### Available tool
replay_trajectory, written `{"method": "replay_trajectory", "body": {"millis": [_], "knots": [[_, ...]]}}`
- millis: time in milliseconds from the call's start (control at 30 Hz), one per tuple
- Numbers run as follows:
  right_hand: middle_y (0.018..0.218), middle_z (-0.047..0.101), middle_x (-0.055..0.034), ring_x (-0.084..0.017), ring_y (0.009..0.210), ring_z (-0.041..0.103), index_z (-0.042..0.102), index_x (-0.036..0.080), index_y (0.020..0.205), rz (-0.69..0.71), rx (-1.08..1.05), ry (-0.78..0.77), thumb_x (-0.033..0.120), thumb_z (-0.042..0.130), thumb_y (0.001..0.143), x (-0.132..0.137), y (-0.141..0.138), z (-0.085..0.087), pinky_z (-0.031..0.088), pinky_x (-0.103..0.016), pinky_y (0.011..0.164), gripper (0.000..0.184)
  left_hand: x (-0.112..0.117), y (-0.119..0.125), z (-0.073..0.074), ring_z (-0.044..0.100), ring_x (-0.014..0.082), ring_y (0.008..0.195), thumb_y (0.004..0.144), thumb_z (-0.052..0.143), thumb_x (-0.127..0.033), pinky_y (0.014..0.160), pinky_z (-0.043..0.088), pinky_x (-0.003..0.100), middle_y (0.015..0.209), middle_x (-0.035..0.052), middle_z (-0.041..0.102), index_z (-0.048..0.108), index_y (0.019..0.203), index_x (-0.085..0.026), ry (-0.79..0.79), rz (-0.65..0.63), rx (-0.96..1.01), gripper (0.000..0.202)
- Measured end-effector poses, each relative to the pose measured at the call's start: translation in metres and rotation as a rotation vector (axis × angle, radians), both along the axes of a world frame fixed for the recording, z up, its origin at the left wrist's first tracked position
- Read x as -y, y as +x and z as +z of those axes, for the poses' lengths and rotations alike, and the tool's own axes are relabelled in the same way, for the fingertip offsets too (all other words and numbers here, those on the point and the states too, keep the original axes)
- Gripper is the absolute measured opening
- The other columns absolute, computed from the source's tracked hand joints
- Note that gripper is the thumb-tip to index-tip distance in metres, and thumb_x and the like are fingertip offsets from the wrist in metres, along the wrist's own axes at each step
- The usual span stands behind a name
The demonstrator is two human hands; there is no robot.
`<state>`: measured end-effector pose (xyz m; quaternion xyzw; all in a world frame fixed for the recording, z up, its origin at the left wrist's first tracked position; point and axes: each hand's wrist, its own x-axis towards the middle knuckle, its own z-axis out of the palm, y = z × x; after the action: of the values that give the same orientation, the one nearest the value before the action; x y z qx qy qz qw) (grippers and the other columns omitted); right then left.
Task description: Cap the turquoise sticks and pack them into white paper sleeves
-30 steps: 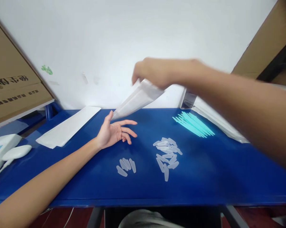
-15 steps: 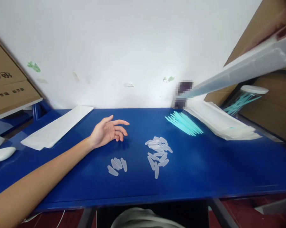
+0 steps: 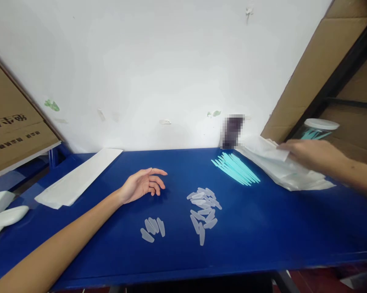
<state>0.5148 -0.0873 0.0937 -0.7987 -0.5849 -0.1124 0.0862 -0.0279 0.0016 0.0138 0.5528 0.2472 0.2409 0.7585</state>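
My left hand rests palm-up on the blue table, its fingers spread and slightly curled, with nothing in it. My right hand is at the right, slightly blurred, closed on the edge of a thin translucent white plastic bag. That bag lies over a stack of white bags; its far end is hard to separate from the stack. Between the hands lie a bundle of turquoise sticks and a loose pile of small frosted translucent pieces. Several similar pieces lie below my left hand.
A long white folded sheet or bag lies at the left, with a white plastic object beside it. A lidded clear jar with turquoise sticks stands at the back right. Cardboard boxes flank the table, and a white wall closes the back.
My right hand has come down from the upper right, lowering the plastic bag from the air onto the stack. My left hand has barely moved; the view has tilted upward slightly.
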Motion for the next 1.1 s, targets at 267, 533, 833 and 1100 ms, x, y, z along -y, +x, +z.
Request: {"method": "replay_trajectory", "body": {"millis": [267, 533, 833, 1100], "knots": [[0.124, 0.07, -0.0207, -0.031, 0.11, 0.066, 0.072, 0.029, 0.125, 0.138, -0.054, -0.276, 0.021, 0.08, 0.077, 0.013, 0.026, -0.018, 0.039, -0.044, 0.089, 0.049, -0.003, -0.002, 0.0, 0.07, 0.0224, 0.077, 0.097, 0.052, -0.049, 0.062, 0.05, 0.026, 0.096, 0.0151, 0.073, 0.069, 0.121, -0.017, 0.0, -0.056, -0.016, 0.044], [0.086, 0.073, -0.0173, -0.031, 0.083, 0.066, 0.07, 0.017, 0.1, 0.178, -0.077, -0.144, 0.047, 0.044, 0.098, -0.004, -0.118, -0.044, 0.042, -0.039, 0.075, 0.039, 0.0, 0.002, 0.007, 0.073, 0.0242, 0.08, 0.094, 0.058, -0.053, 0.063, 0.051, 0.027, 0.1, 0.0156, 0.073, 0.068, 0.12, -0.018, 0.062, -0.091, -0.113, 0.046], [0.094, 0.072, -0.0206, -0.031, 0.084, 0.067, 0.069, 0.012, 0.102, 0.171, -0.081, -0.28, 0.055, 0.05, 0.091, -0.025, -0.133, -0.068, 0.042, -0.036, 0.068, 0.048, -0.002, 0.003, 0.002, 0.073, 0.0238, 0.081, 0.097, 0.055, -0.051, 0.068, 0.057, 0.029, 0.101, 0.016, 0.073, 0.067, 0.122, -0.018, 0.125, -0.123, -0.127, 0.043], [0.083, 0.071, -0.0169, -0.027, 0.071, 0.065, 0.067, 0.015, 0.08, 0.233, -0.113, -0.371, 0.068, 0.047, 0.09, -0.03, -0.147, -0.059, 0.043, -0.035, 0.062, 0.057, -0.003, 0.004, 0.003, 0.072, 0.0234, 0.085, 0.095, 0.059, -0.052, 0.072, 0.058, 0.031, 0.101, 0.0154, 0.073, 0.064, 0.123, -0.014, 0.107, -0.119, -0.131, 0.048]]}}
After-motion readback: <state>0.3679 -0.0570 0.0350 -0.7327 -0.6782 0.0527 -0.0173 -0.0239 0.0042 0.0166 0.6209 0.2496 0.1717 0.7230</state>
